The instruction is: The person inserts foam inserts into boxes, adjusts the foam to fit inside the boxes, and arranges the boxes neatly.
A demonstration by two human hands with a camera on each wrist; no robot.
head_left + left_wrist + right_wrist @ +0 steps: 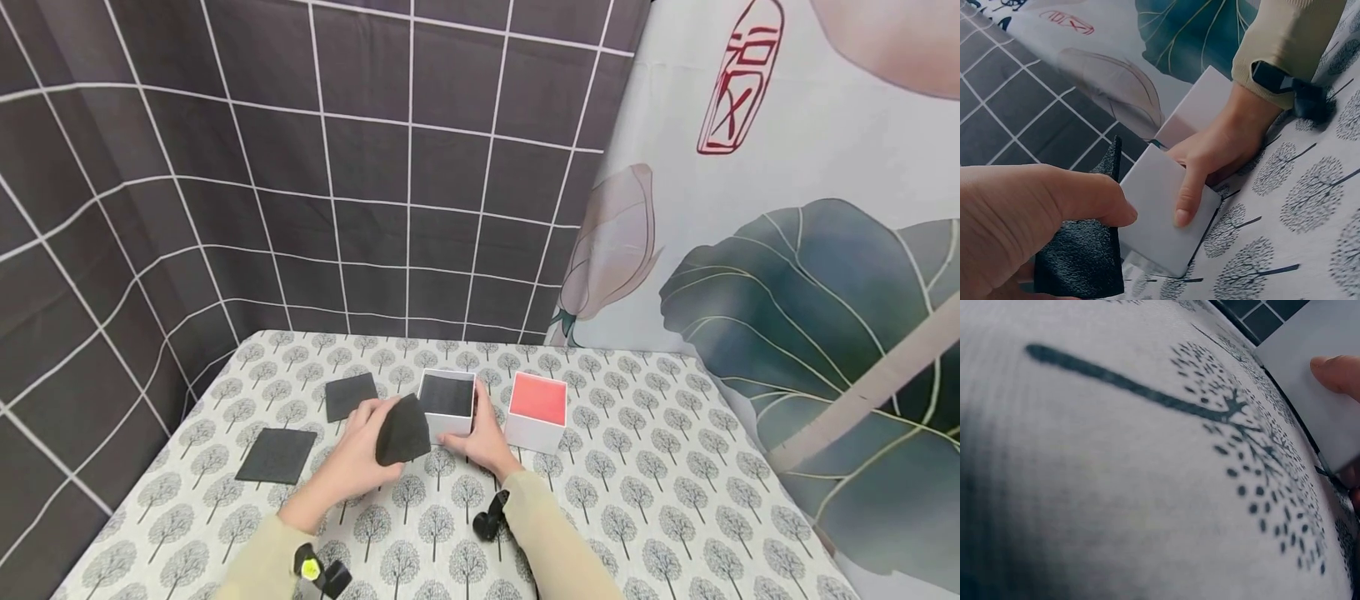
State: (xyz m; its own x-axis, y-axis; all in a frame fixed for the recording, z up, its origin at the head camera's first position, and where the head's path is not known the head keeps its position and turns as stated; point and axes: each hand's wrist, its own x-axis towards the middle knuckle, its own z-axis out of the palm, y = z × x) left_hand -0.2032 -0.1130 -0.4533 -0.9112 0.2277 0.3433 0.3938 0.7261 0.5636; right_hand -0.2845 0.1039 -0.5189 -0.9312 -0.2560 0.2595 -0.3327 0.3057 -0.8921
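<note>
My left hand [352,457] pinches a black foam square [405,432]; the thumb lies along it in the left wrist view, where its bent edge and grainy surface show. Just to the right, my right hand [491,440] grips a small white box [442,427] by its right side, thumb on the front wall. The box is open at the top, and a black sheet [447,395] shows inside it. In the right wrist view, only the thumb [1340,374] and part of the white wall are visible. The held foam is close to the box's left side.
A second white box [534,435] with a red top surface [538,400] stands right of the right hand. Two black squares, one farther back [350,395] and one nearer [276,456], lie flat at left on the tree-print cloth [615,500]. Hanging fabric [360,167] backs the table.
</note>
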